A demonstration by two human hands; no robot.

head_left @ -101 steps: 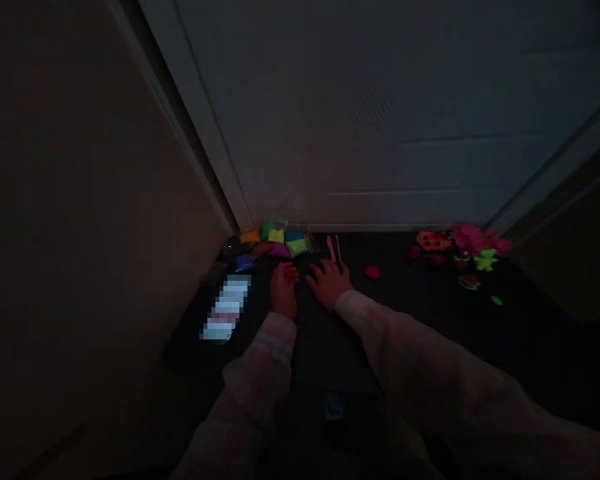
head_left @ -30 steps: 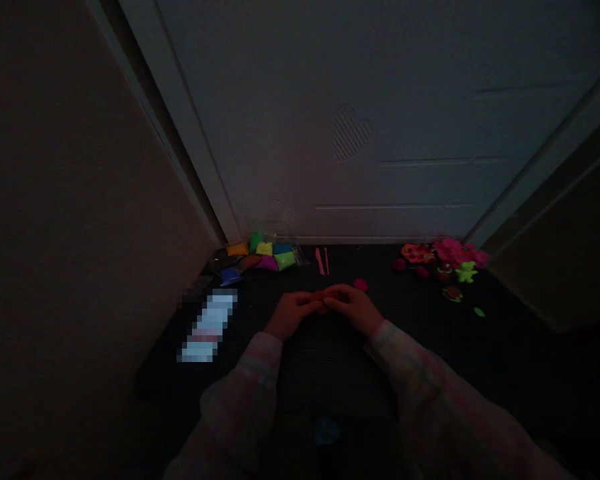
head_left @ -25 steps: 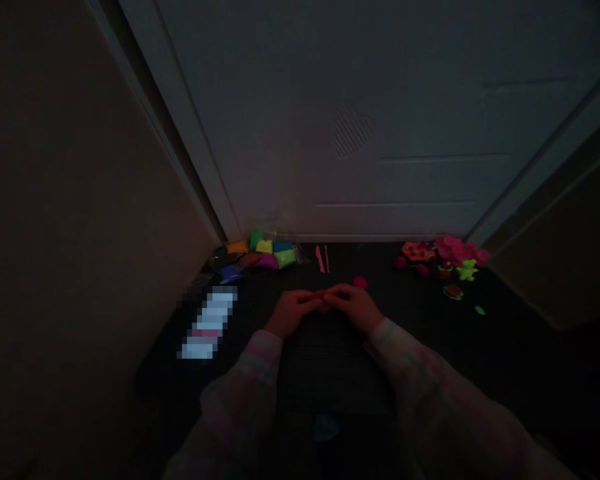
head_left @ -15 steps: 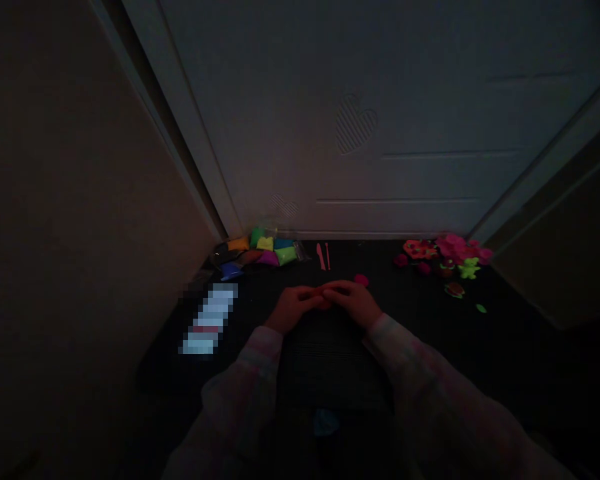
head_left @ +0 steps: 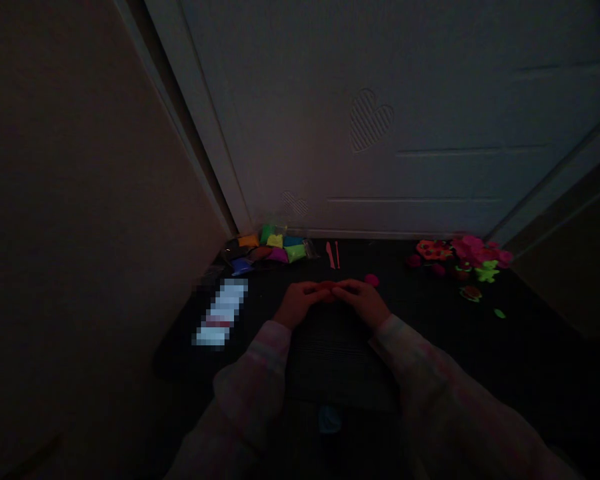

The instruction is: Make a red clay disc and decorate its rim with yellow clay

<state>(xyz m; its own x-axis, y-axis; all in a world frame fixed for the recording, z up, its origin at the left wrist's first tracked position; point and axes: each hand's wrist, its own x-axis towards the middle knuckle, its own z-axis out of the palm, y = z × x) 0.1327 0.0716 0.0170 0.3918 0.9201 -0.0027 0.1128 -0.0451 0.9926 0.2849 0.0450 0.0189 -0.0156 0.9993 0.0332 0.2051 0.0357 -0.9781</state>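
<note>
In dim light, my left hand (head_left: 299, 303) and my right hand (head_left: 365, 301) meet over the dark table. Between their fingertips they pinch a small reddish-orange lump of modelling clay (head_left: 329, 291), partly covered by the fingers. Just beyond my right hand lies a bright pink ball of clay (head_left: 372, 280). Farther back, a pink plastic clay knife (head_left: 330, 255) and a thin pink stick tool (head_left: 337, 255) lie side by side.
Bagged clay in several colours (head_left: 279, 253) is heaped at the back left. A lit, blurred phone-like screen (head_left: 222, 313) lies at left. Pink flower-like pieces (head_left: 473, 249) and a yellow-green bear figure (head_left: 487, 271) sit at the back right. A white door (head_left: 300, 120) stands behind the table (head_left: 340, 360).
The whole view has shifted, so everything appears slightly farther right. Both hands keep their pinch on the clay, with only small finger movement.
</note>
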